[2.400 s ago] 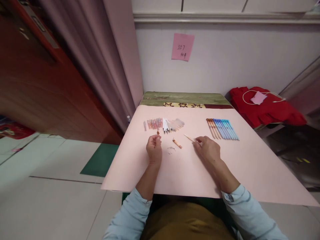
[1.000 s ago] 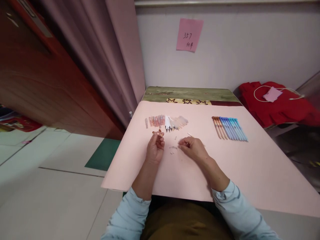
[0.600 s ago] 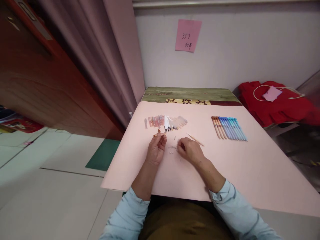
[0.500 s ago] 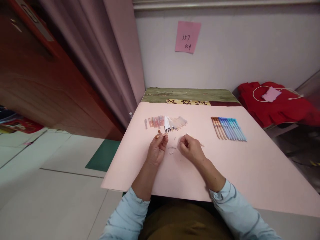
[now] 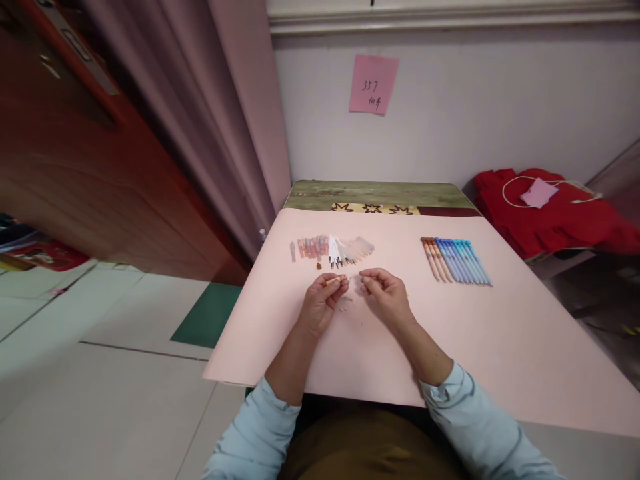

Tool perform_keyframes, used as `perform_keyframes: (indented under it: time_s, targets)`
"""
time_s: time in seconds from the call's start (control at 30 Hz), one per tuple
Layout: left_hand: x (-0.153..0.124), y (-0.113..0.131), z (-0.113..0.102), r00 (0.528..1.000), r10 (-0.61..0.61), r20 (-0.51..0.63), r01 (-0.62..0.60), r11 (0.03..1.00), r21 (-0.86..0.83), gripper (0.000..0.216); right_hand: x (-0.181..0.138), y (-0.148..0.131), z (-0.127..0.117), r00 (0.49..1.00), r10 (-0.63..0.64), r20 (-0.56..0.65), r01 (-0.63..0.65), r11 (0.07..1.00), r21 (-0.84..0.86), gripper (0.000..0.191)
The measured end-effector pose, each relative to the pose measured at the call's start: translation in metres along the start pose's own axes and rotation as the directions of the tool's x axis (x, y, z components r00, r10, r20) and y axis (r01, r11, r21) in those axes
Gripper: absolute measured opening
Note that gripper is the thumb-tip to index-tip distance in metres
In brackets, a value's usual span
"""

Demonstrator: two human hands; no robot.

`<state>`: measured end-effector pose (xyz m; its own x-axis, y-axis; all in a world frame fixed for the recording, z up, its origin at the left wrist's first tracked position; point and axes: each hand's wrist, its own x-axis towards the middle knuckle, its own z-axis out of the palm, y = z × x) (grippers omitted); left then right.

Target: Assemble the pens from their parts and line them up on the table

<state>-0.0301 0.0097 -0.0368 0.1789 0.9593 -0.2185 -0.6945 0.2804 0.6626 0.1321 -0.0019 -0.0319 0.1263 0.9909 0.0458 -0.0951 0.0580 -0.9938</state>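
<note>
- Two light blue sleeves (image 5: 260,433) are seen nearest, at the bottom edge.
- The pink counter (image 5: 350,353) is leaned over, and both hands are held close together above its middle.
- A small orange piece (image 5: 336,281) is pinched in the grip of the left hand (image 5: 320,305), at the fingertips, just above the counter.
- The grip of the right hand (image 5: 387,298) is pinched tight too, thumb against finger. What is in it is too small to be made out.
- Some tiny clear bits (image 5: 345,304) are left lying on the counter between the two hands.
- A little brown bit (image 5: 319,266) is found just past the left hand.
- Behind it, a row of pen parts (image 5: 330,249) is laid out side by side.
- Farther right, well apart from the hands, a row of orange and blue pens (image 5: 456,259) is lined up.
- A pink note (image 5: 373,84) is stuck on the wall at the back.
</note>
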Motion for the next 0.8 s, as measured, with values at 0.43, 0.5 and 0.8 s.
perform_keyframes:
  time_s: [0.43, 0.5, 0.8]
  targets:
    - [-0.0066, -0.0010, 0.0022, 0.993, -0.080, 0.091, 0.067, 0.988, 0.137, 0.023, -0.0062, -0.0015, 0.0029, 0.995, -0.096, 0.020, 0.096, 0.995, -0.002, 0.028]
    - [-0.0065, -0.0012, 0.0009, 0.990, -0.096, 0.100, 0.081, 0.985, 0.150, 0.023, -0.0061, -0.0009, 0.0024, 0.993, -0.114, 0.021, 0.114, 0.993, -0.010, 0.025]
    - [-0.0088, 0.0019, 0.0047, 0.987, -0.114, 0.111, 0.095, 0.982, 0.165, 0.024, -0.0063, 0.0019, 0.0000, 0.975, -0.218, 0.039, 0.221, 0.969, -0.106, 0.020]
